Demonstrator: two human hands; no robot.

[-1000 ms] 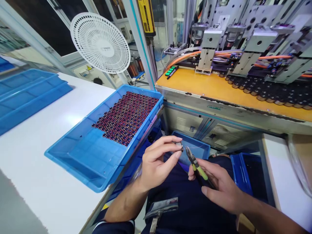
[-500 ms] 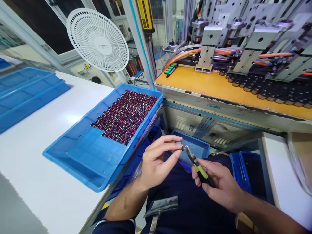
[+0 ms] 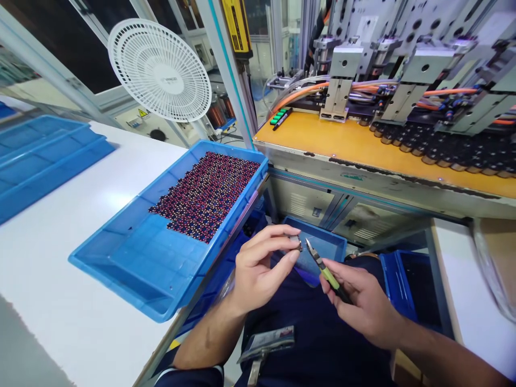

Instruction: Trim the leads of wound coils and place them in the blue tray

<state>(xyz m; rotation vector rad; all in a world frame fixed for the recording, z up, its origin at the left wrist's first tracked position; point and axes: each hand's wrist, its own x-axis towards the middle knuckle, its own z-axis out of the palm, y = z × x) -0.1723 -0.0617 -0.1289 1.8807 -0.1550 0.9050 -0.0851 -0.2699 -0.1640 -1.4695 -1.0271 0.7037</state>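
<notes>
My left hand (image 3: 264,269) pinches a small dark metallic cylindrical part (image 3: 297,243) between thumb and fingertips; its exact kind is too small to tell. Wrapped in my right hand (image 3: 365,303) are cutting pliers (image 3: 328,274) with green and black handles. Their jaws point up and left, a short gap from the part. Below and behind both hands stands a blue bin (image 3: 322,239) with small bits in it. To the left, a large blue tray (image 3: 121,269) bears a packed layer of small dark parts (image 3: 213,196) with red and pale dots.
A white fan (image 3: 161,70) stands behind the tray on the left. Stacked blue trays (image 3: 48,156) lie on the white table (image 3: 36,258). Ahead is an orange bench top (image 3: 314,131) with a machine (image 3: 342,80) and a row of cylindrical parts (image 3: 435,150). A white surface (image 3: 475,290) borders the right.
The pliers have drawn slightly away from the part, and my right hand has shifted a little. My left hand keeps its pinch in nearly the same place.
</notes>
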